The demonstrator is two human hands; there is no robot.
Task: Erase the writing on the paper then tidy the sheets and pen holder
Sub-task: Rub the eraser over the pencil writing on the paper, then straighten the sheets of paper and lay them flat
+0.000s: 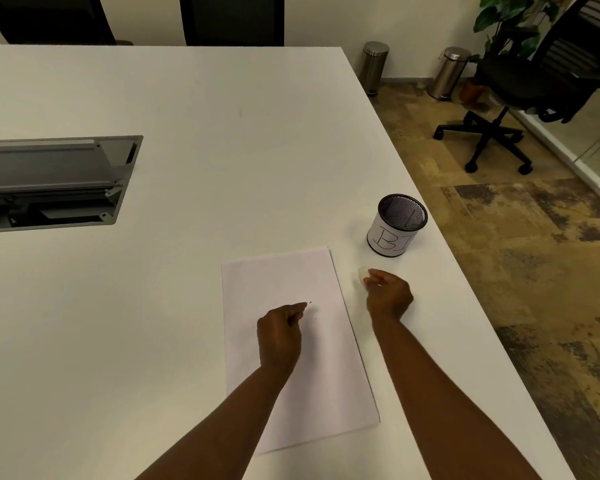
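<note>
Both hands busy: right hand (pixel 388 294) pinches eraser (pixel 363 274) beside paper (pixel 326 375), left hand (pixel 280 332) closed brushing crumbs; next, likely eraser into pen holder (pixel 397 225).

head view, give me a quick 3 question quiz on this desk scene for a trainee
1. True or false: the pen holder stands on the paper.
2. Which hand holds the eraser? A) left hand B) right hand
3. Fill in: the left hand rests over the ____.

Key:
1. False; it stands on the table, beyond the sheet's far right corner.
2. B; the right hand pinches it, just right of the sheet.
3. paper
</note>
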